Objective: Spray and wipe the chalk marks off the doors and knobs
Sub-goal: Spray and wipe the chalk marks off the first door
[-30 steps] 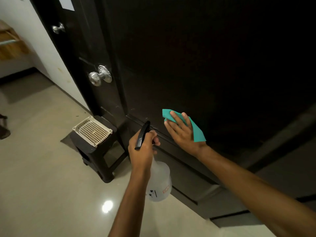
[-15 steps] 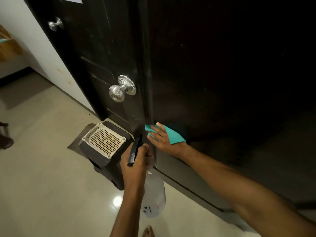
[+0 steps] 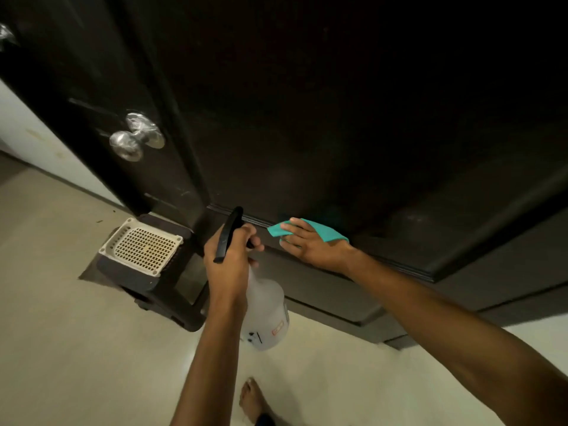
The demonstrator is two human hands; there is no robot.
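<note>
right hand is pressing the teal cloth flat-fingered against the dark door at its panel moulding; left hand is gripping the spray bottle just beside it; the silver knob is sitting up left

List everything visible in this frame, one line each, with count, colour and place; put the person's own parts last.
door: one, dark brown, fills the upper frame.
door knob: one, silver, left on the door; a second is barely visible at the top left edge.
cloth: one, teal, pressed to the door's lower moulding.
spray bottle: one, translucent white with black trigger, centre.
stool: one, dark with cream perforated top, on the floor beside the door.
floor: beige, glossy.
left hand: grips the bottle's neck.
right hand: flat on the cloth.
foot: one, bare, bottom centre.
</note>
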